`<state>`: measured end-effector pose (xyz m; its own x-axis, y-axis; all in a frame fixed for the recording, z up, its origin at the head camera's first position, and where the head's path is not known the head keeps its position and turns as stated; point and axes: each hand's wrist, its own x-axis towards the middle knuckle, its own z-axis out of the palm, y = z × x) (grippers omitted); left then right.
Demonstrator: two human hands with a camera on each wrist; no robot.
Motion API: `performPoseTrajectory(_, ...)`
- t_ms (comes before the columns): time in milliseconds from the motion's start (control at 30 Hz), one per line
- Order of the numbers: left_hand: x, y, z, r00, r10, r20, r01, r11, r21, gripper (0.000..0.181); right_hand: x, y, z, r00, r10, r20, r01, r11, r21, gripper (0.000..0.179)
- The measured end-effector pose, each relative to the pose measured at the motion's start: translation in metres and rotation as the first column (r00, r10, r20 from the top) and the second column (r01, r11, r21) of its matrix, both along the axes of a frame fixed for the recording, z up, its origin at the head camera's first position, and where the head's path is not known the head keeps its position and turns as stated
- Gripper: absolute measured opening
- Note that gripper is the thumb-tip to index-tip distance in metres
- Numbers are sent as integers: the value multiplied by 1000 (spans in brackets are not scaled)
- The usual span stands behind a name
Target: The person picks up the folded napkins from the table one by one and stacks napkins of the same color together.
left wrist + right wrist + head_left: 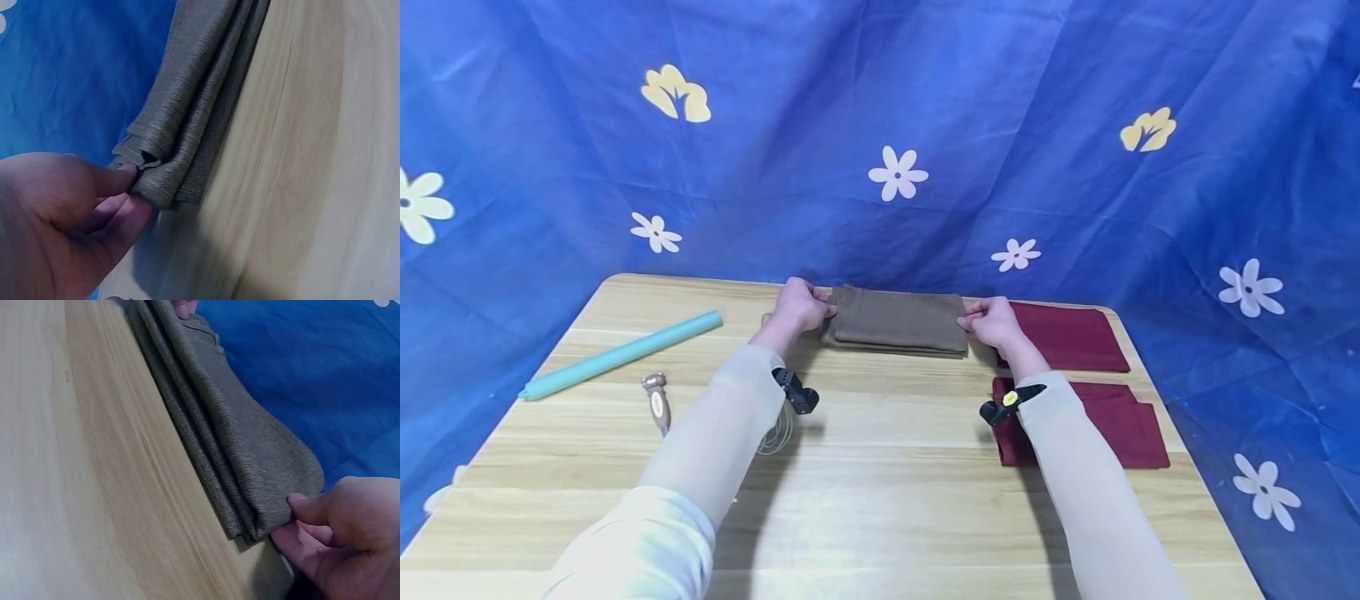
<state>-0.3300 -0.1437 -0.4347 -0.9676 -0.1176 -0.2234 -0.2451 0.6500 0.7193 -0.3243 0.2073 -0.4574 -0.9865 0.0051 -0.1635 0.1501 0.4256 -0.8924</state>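
Observation:
A folded grey-brown cloth lies in several layers at the back edge of the table, its folded edge facing the person. At its left end my left hand pinches the layers between thumb and fingers; the left wrist view shows the thumb on top of a fold. My right hand pinches the cloth's right end, and in the right wrist view the thumb lies over the corner with fingers beneath. The cloth stretches between both hands.
Two folded dark red cloths, one behind and one in front, lie at the right, partly under the right arm. A turquoise rolled tube and a probe-like handpiece lie at left. A coiled cable shows beside the left forearm.

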Motion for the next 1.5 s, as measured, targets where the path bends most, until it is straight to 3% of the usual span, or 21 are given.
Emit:
performPoseTrajectory(367,14,-11,13,999,-20,-43,24,997,77,28,11,14,17,998,54,-31,-55,998,-42,29)
performPoseTrajectory(667,31,-13,23,995,-42,-92,58,983,175,30,22,34,29,993,105,-57,-111,989,-102,34)
performPoseTrajectory(767,39,-11,26,995,-50,-89,72,963,259,35,29,40,35,991,122,-62,-128,987,-94,34)
performPoseTrajectory(933,51,-3,30,996,-76,-49,90,904,417,48,39,51,44,988,144,-59,-148,986,-78,35)
performPoseTrajectory(1267,72,16,34,991,-124,-47,129,824,552,52,65,76,58,984,158,-86,-162,986,-41,37)
performPoseTrajectory(1367,78,22,36,989,-139,-52,143,809,570,51,73,85,60,984,151,-92,-153,988,-18,38)
performPoseTrajectory(1500,86,29,38,984,-168,-61,173,809,562,53,82,96,63,983,148,-109,-149,989,-1,39)
